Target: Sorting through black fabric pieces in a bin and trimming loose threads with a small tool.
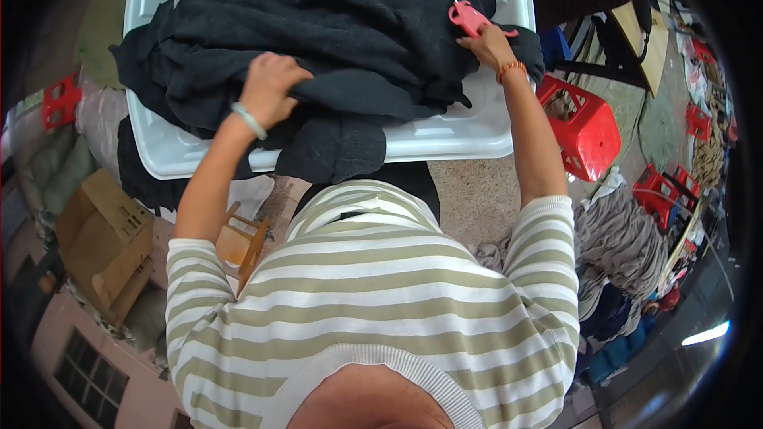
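A heap of black garments (334, 24) fills a white plastic tub (167, 163) in front of me and hangs over its near rim. My left hand (269, 89) rests on the near left of the heap, its fingers curled round a fold of a black garment (362, 94). At the heap's right side, my right hand (489, 46) is closed round a pink hand tool (469, 18). A thin white strip stands out from the tool's far end; its exact kind does not show. A ribbed black band of cloth (338, 147) droops over the near rim.
A red plastic stool (584, 131) stands right of the tub. Grey cloth (624, 238) is piled behind it, low on the right. To the left are an open cardboard box (107, 238) and a small wooden stool (242, 242). Another red plastic thing (61, 101) stands farther left.
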